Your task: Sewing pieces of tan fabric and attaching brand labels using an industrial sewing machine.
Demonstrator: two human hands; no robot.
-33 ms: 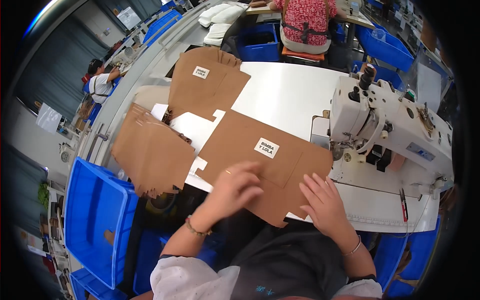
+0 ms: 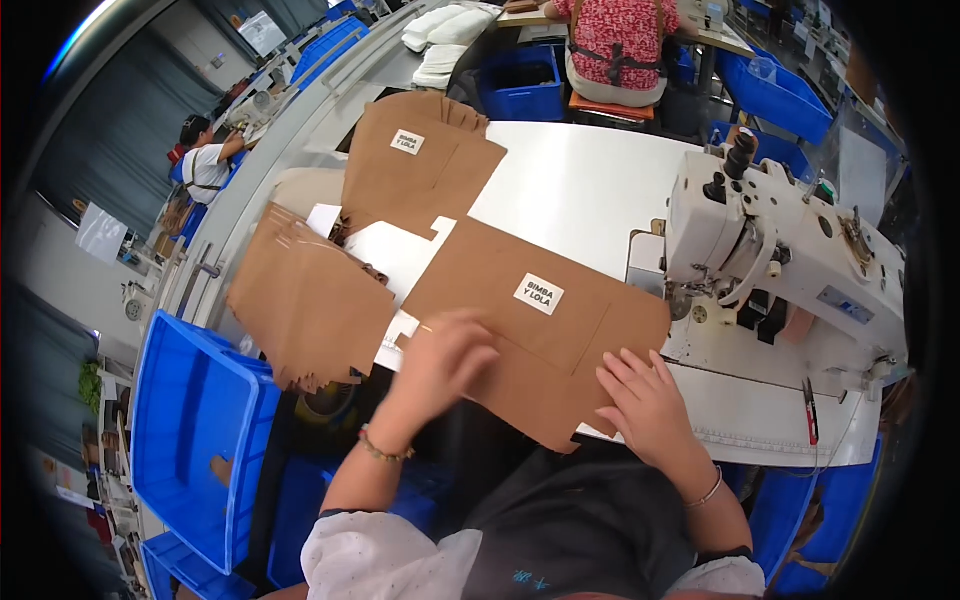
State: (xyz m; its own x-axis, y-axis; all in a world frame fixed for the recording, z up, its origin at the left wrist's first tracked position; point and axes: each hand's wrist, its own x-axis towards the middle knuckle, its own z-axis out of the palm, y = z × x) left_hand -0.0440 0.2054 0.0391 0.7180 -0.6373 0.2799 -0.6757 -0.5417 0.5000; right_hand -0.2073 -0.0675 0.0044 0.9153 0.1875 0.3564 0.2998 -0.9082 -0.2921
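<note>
A brown panel (image 2: pixel 480 275), cloth or leather by its look, lies flat before me on the white sewing table (image 2: pixel 560 180). It carries a white label (image 2: pixel 537 294) with dark lettering, and a fine rectangular outline shows below that. My right hand (image 2: pixel 642 405) rests with fingers spread flat on the panel's near right corner. Over the near left edge is my left hand (image 2: pixel 445 365), its bent fingers smeared by motion; whether they hold anything is unclear. To the right stands a white sewing machine (image 2: pixel 780 240), its needle area close to the panel's right edge.
Stacks of similar brown pieces lie beyond (image 2: pixel 410 190) and left (image 2: pixel 310 300) of the panel. Red-handled snips (image 2: pixel 810 412) sit on the table's right side. A blue bin (image 2: pixel 200 440) stands at lower left. Other people (image 2: pixel 615 45) work farther off.
My left hand has shifted left across the panel to its near left edge. The right hand stays at the near right corner. The whole view has shifted slightly.
</note>
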